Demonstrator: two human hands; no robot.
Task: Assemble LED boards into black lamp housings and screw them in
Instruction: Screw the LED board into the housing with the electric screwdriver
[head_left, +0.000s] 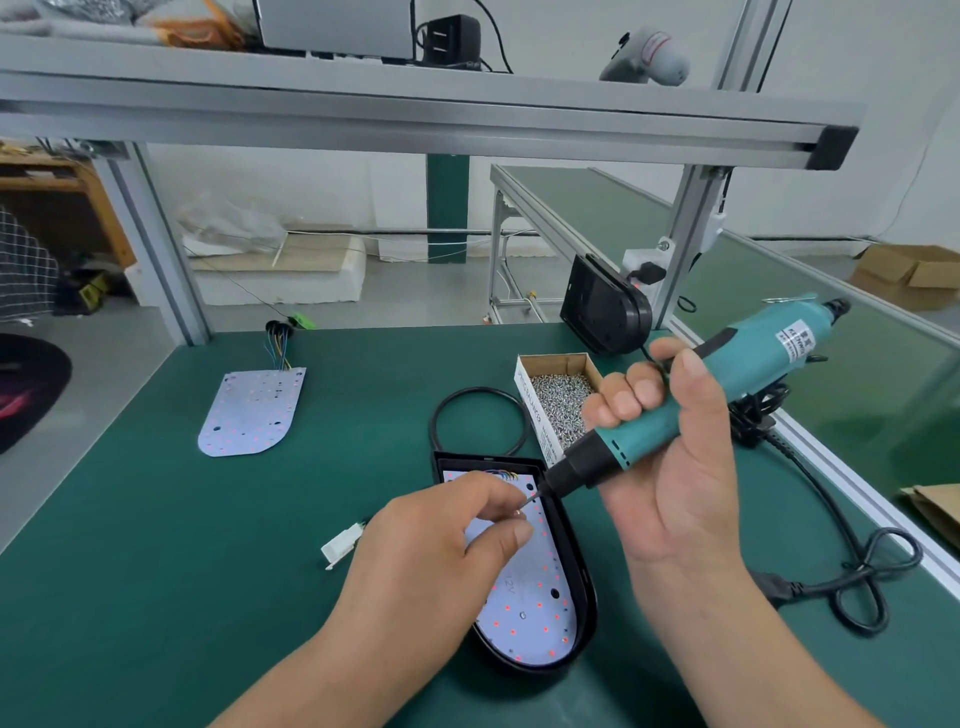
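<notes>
Left hand (441, 545) over housing (584, 571), screwdriver (753, 358) in right (680, 467)

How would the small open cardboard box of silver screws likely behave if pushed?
The small open cardboard box of silver screws looks well filled, so probably heavy for its size and likelier to slide than tip. Lidless, it might spill screws onto the green mat if jolted.

upper shelf: grey box (335, 26) and black adapter (449, 39) are set side by side | floor: white foam block (291, 283) is laid beside green pillar (448, 208) | far right: cardboard box (883, 291) is left open
</notes>
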